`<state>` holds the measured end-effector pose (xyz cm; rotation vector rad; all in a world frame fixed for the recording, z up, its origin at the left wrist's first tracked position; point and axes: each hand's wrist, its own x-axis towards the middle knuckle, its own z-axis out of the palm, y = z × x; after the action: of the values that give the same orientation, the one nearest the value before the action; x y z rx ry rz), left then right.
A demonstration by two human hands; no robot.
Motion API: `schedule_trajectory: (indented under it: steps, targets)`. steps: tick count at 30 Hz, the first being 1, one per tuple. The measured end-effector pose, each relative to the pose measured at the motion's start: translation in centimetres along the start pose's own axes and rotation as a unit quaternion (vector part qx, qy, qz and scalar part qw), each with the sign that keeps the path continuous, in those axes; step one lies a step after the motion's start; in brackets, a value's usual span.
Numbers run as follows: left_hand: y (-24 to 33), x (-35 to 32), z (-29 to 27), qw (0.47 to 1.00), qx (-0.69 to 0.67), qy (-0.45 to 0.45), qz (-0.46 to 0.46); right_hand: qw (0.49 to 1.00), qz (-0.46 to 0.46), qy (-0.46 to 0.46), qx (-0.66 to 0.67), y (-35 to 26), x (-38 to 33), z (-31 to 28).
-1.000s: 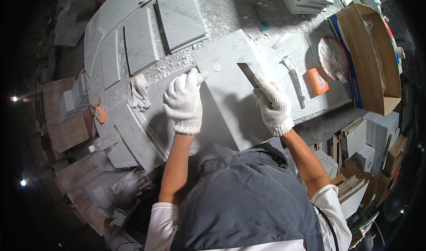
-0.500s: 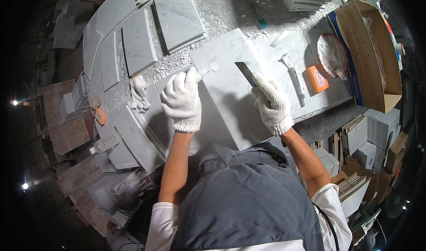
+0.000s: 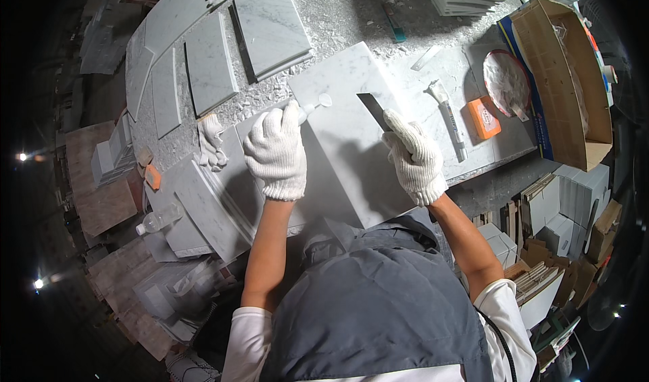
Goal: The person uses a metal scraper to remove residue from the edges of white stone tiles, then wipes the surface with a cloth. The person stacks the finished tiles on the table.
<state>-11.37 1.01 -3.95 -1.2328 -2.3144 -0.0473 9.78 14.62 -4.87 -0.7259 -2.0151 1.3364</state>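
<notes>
White knit gloves cover both of my hands. My left hand [image 3: 276,155] is closed around a small pale squeeze bottle [image 3: 307,111], mostly hidden by the glove, its narrow end pointing right over a marble tile [image 3: 331,142]. By that tip lies a small glossy whitish patch [image 3: 325,100] on the stone. In my right hand [image 3: 415,159] is a flat dark metal scraper blade [image 3: 370,108], its slanted end angled up and left above the same tile. Whether the blade touches the surface, I cannot tell.
Right of the tile lie a white tube [image 3: 448,122], an orange box [image 3: 485,118], a red-rimmed round dish [image 3: 507,84] and a cardboard box [image 3: 554,78]. More marble slabs [image 3: 274,27], a loose glove [image 3: 212,142] and a teal-handled brush [image 3: 394,24] rest on the chip-strewn table.
Both hands keep almost the same pose. My left hand and the bottle have shifted very slightly; the scraper stays where it was.
</notes>
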Motion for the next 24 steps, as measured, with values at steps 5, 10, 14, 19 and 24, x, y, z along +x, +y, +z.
schedule_trajectory:
  steps: [5, 10, 14, 19, 24]
  targets:
    - [0.16, 0.19, -0.09, 1.000, -0.002, 0.016, 0.000, 1.000, -0.009, 0.003, 0.009, 0.12, 0.08, 0.02]
    - [0.29, 0.50, -0.33, 1.000, 0.003, 0.030, 0.003, 1.000, -0.005, -0.002, 0.013, 0.11, 0.05, -0.05]
    - [0.35, 0.50, -0.42, 1.000, 0.013, 0.026, 0.001, 1.000, -0.002, -0.004, 0.011, 0.14, 0.00, -0.01]
    - [0.31, 0.07, -0.15, 1.000, 0.020, 0.017, -0.005, 1.000, -0.009, -0.006, 0.004, 0.22, 0.05, -0.08]
    - [0.07, -0.10, 0.27, 0.999, -0.019, -0.022, -0.034, 1.000, 0.013, -0.011, 0.009, 0.40, -0.35, -0.11]
